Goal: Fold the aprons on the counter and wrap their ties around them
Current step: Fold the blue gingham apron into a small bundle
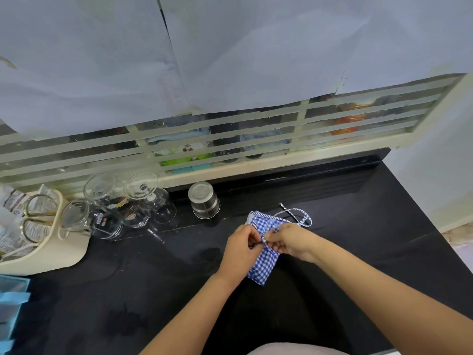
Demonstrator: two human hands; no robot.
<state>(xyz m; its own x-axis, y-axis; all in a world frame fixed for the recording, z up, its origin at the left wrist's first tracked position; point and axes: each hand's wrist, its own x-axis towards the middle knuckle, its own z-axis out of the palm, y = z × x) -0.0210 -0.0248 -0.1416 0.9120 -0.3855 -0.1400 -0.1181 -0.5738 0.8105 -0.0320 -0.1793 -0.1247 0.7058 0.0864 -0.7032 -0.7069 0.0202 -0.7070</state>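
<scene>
A blue-and-white checked apron (263, 265), folded into a narrow bundle, lies on the black counter (358, 226). Its striped tie (294, 213) loops loose on the counter beyond the bundle. My left hand (242, 248) and my right hand (289, 240) meet over the middle of the bundle. Each pinches a piece of the tie where it crosses the cloth. The hands hide that part of the bundle.
An upturned steel tumbler (204, 199) stands just beyond the apron, to the left. Several upturned glasses (120, 201) crowd the back left beside a cream holder (43, 242) with scissors. A barred window frame (230, 139) runs along the counter's back. Wet patches mark the near counter.
</scene>
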